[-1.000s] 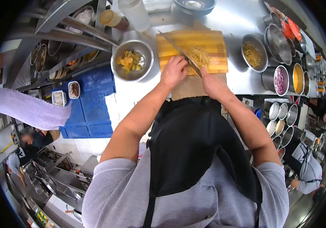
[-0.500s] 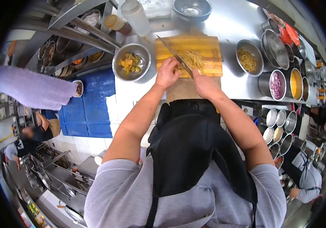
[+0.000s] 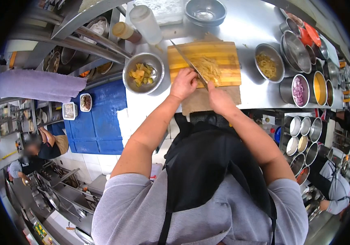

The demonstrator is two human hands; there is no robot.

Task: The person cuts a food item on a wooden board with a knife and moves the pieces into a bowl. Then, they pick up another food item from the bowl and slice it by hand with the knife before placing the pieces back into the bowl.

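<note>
My right hand (image 3: pixel 220 99) is closed around the handle of a long kitchen knife (image 3: pixel 186 59), whose blade slants up and left across a striped wooden cutting board (image 3: pixel 228 53). Just left of the blade, my left hand (image 3: pixel 184 83) has its fingers curled down at the board's lower edge; whatever lies under the fingertips is hidden. Pale yellow-green sliced strips (image 3: pixel 209 68) are heaped to the right of the blade. A brown cloth or paper (image 3: pixel 211 100) sticks out beneath the board. Left of it, a metal bowl (image 3: pixel 128 83) holds yellow-green chunks (image 3: pixel 143 73).
On the right stand a metal bowl (image 3: pixel 280 73) of similar strips and a pot of chopped purple onion (image 3: pixel 299 90). A squeeze bottle (image 3: pixel 147 24) and stacked bowls (image 3: pixel 205 12) are at the back. A blue surface (image 3: pixel 97 126) lies left. Other people work at both sides.
The view has shifted slightly, showing a white container on the blue surface. My left hand sits a little farther right, nearer the blade. The knife remains in my right hand.
</note>
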